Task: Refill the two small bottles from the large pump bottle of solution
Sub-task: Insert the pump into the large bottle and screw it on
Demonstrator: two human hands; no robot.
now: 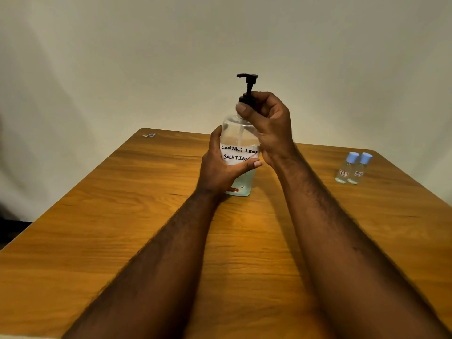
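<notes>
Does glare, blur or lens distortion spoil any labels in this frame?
Head view: warm, dim light, little glare; wide-angle lens bows the brown wooden table; the white handwritten label on the clear pump bottle is legible, partly covered by the left hand; tags on the two small blue-capped bottles are too blurred to read.

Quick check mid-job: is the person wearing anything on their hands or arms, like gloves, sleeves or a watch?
No. The left hand and right hand are bare: no gloves, and no rings show. The left forearm and right forearm are uncovered down to the frame's bottom edge, hairy, with no sleeve, watch or band in view.
</notes>
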